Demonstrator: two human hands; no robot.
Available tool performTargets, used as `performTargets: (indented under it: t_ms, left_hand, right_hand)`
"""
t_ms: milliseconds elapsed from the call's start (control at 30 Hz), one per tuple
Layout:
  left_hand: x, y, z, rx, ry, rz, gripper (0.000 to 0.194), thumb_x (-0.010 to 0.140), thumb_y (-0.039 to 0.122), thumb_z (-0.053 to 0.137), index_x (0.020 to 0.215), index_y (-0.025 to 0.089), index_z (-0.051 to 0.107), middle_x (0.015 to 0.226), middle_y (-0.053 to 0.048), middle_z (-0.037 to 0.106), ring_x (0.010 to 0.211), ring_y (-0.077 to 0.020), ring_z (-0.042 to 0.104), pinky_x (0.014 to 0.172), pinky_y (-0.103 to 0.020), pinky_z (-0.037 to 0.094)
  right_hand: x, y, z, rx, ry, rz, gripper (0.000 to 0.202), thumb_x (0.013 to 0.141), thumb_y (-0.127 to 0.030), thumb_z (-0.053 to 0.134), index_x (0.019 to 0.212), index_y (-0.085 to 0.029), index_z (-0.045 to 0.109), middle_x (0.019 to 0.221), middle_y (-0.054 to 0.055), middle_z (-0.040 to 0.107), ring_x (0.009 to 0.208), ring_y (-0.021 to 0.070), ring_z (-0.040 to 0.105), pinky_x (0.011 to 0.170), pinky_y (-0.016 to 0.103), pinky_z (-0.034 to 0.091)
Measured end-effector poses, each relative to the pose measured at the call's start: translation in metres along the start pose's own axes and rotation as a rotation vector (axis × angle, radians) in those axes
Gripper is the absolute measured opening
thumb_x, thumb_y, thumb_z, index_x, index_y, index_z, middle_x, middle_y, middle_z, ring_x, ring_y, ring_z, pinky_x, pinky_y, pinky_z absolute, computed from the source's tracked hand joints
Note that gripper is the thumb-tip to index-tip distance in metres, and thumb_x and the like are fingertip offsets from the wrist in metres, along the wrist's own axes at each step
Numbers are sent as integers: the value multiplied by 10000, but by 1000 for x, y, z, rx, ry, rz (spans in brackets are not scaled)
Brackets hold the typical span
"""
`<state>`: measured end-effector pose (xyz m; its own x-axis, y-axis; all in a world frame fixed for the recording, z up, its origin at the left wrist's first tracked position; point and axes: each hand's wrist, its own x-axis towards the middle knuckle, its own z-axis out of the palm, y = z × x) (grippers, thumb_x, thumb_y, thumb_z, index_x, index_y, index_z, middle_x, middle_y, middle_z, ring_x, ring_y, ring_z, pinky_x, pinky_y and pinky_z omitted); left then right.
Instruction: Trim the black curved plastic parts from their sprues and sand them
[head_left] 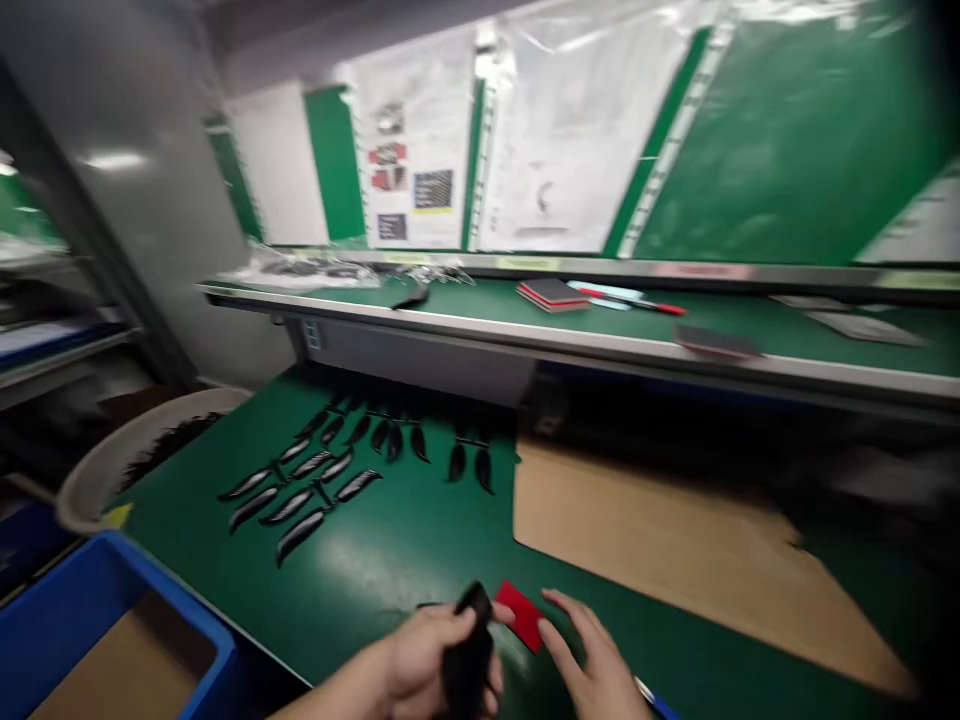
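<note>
My left hand [427, 650] is closed around a dark, elongated black part [469, 660], which it holds upright low in the view. Its index fingertip reaches over the edge of a small red pad [521, 617]. Close by on the right, my right hand [592, 660] has thumb and fingers spread apart, the thumb tip by the pad's right edge. Whether that thumb touches the pad I cannot tell. Several black curved blade-shaped pieces [300, 500] lie in groups on the green tabletop [420, 540], some joined in pairs.
A brown cardboard sheet [637, 540] covers the right of the table. Above runs a shelf [465, 300] with a stack of grey-and-red pads [553, 294] and a red pen [660, 308]. At left are a blue bin [217, 640] and a round pale tub [82, 490] of dark pieces.
</note>
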<state>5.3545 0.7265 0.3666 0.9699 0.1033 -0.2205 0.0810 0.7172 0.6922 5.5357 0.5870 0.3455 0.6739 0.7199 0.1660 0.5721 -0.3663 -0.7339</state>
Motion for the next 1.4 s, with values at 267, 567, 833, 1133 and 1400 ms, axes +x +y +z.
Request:
performTargets:
  t_ms: [267,567,833,1133,1400]
  left_hand:
    - [-15,22,24,-40,49,-62,535,927,407,408,1437,292,293,1294,-143,524,864,-242,619,705,-470,535]
    - [-21,25,46,257,65,-130,333,918,409,435,1065,152,588,1296,-154,491,892,-205,593,760,-381,512]
    - [-23,14,44,444,101,-109,350,891,475,459,934,139,546,1081,-122,624,598,-103,577,607,-270,442]
    - [-44,41,51,701,54,-183,414,898,497,418,1029,147,597,1003,-93,668,515,-75,524,527,-234,408]
    - [-45,42,56,685,7,-256,459,902,501,406,1111,152,618,948,-86,678,477,-66,480,465,-203,374]
  right_hand:
    - [-35,90,-54,-558,108,228,363,846,-408,475,1150,-260,605,1105,95,578,996,294,523,814,454,411]
    - [-45,87,-45,-211,195,240,281,893,-444,422,903,-220,592,910,67,611,893,255,556,779,394,426]
    - [-37,-22,-23,108,-37,-13,301,970,-407,320,1112,-249,534,999,44,616,953,175,567,835,295,455]
    - [-32,-65,-31,-74,-300,-455,303,974,-413,331,1087,-232,546,821,31,547,753,167,478,699,309,379]
    - [-32,-66,-24,-391,-247,-532,693,848,-700,153,1149,-225,558,901,74,506,821,221,401,745,375,307]
